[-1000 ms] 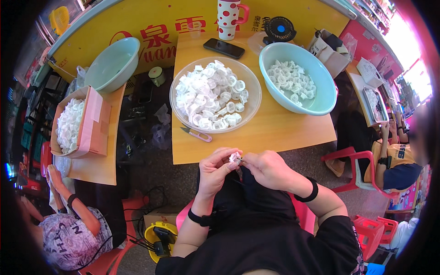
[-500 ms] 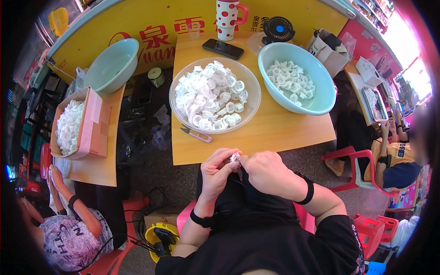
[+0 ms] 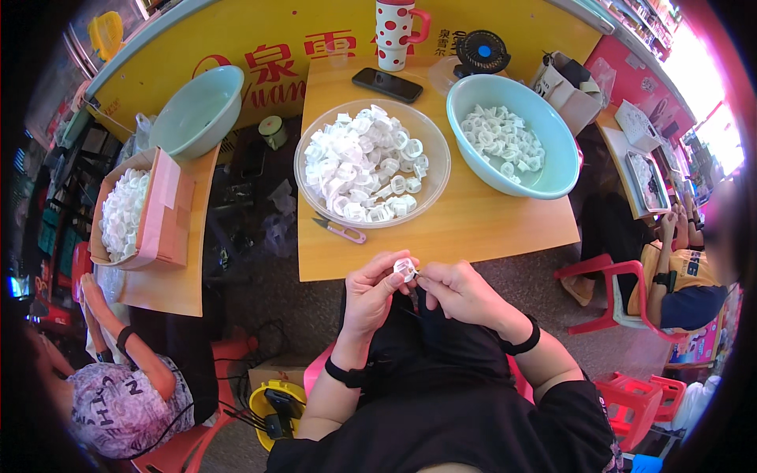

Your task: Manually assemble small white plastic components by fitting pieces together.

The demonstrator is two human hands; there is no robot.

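Just off the table's front edge, my left hand (image 3: 374,293) pinches a small white plastic piece (image 3: 405,269) between thumb and fingers. Close against it on the right is my right hand (image 3: 457,290), its thumb and forefinger pressed together at the side of the piece; what they grip is too small to make out. Beyond my hands a clear round bowl (image 3: 440,169) holds a heap of similar white plastic pieces (image 3: 355,162). Thread snips (image 3: 343,230) with a pink handle lie in front of that bowl. To its right, a light-blue basin (image 3: 556,177) holds more of the pieces.
On the wooden table (image 3: 505,236) are a phone (image 3: 386,84), a dotted tumbler (image 3: 392,35) and a small black fan (image 3: 482,52). At left, a cardboard box (image 3: 169,209) of white pieces stands near an empty-looking basin (image 3: 197,114). Other people sit at left and right.
My right hand has turned and opened out from a closed fist into a fingertip pinch. More of the white piece in my left hand shows now.
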